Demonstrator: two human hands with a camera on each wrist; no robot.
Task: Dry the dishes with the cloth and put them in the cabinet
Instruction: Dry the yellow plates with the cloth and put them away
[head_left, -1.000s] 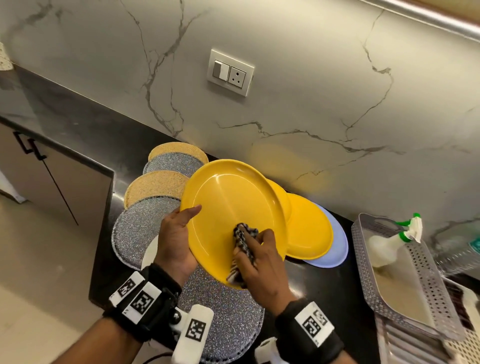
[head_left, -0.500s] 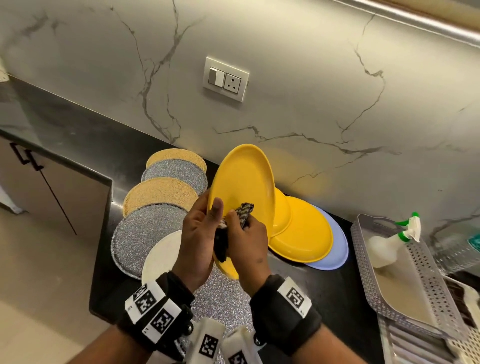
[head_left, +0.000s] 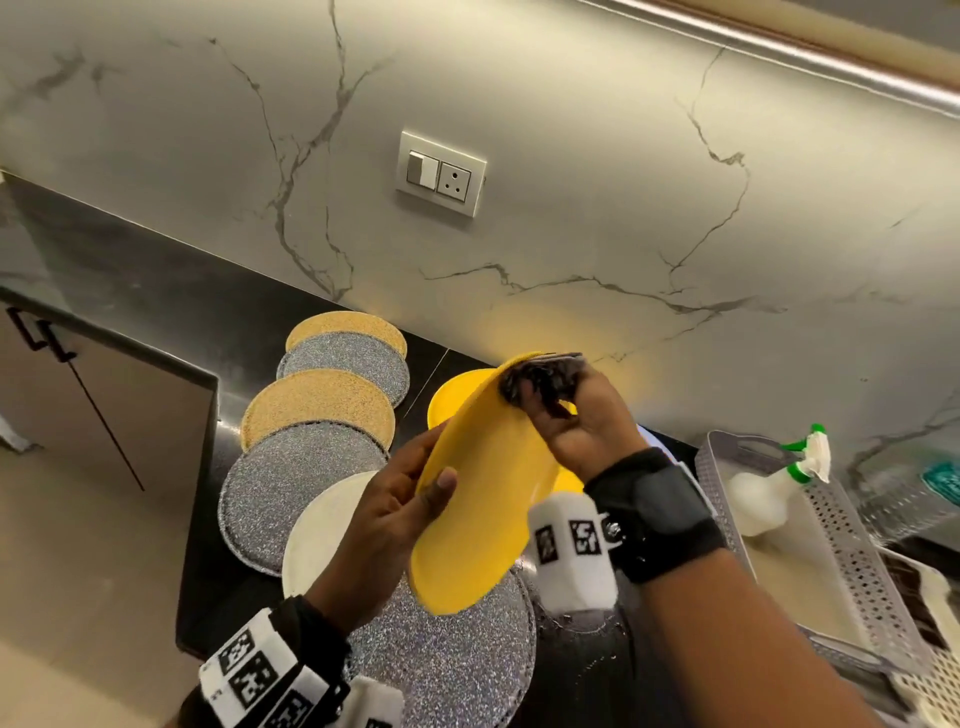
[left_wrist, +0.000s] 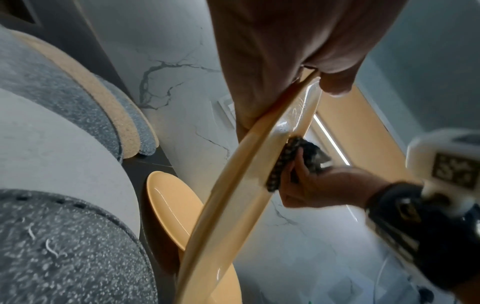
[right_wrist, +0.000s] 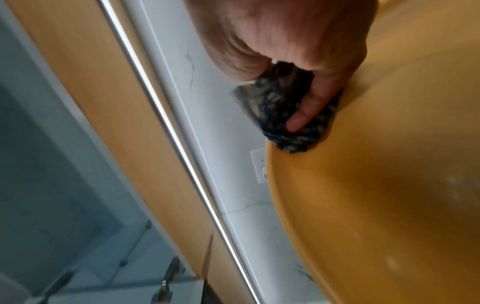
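Holding: your left hand (head_left: 387, 512) grips the tilted yellow plate (head_left: 483, 499).
Wiping: your right hand (head_left: 582, 421) presses the bunched cloth (head_left: 540, 382) on its upper rim.

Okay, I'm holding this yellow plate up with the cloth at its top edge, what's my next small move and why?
Probably draw the cloth down along the rim of the plate. The right hand pinches it over the top edge only, while the left hand grips the plate's side, tilted up; most of the rim looks unwiped.
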